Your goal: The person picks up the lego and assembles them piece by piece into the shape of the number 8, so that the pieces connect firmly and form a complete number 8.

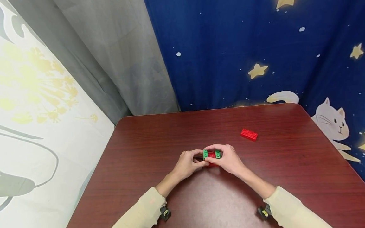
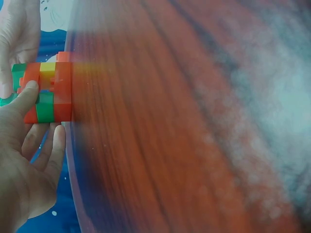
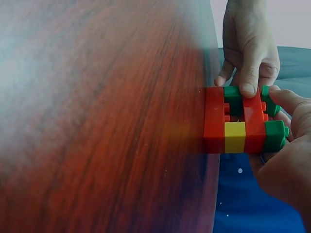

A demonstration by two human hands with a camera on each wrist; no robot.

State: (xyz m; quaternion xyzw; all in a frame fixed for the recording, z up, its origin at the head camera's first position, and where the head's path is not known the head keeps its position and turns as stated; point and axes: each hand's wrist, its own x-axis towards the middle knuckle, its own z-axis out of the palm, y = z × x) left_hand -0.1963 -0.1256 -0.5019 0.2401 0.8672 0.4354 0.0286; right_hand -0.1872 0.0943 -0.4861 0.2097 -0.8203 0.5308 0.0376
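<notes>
A layered toy brick structure [image 1: 211, 155] stands on the table between both hands. It has a red bottom brick [image 3: 214, 121], a layer with a yellow brick [image 3: 234, 137] and a green brick [image 3: 233, 99], then another red brick [image 3: 253, 115]. Two green bricks sit on top, one at each end. My left hand [image 1: 186, 164] grips the structure's left end, its thumb against the upper red brick. From above, my right hand [image 1: 229, 160] reaches over and pinches the left top green brick [image 1: 205, 154] between thumb and finger. The right top green brick [image 1: 217, 154] lies under its palm.
A loose red brick [image 1: 249, 134] lies on the dark red wooden table [image 1: 154, 136], behind and to the right of the hands. Beyond the table's far edge hang a grey curtain [image 1: 119, 57] and a blue star-patterned curtain [image 1: 222, 57].
</notes>
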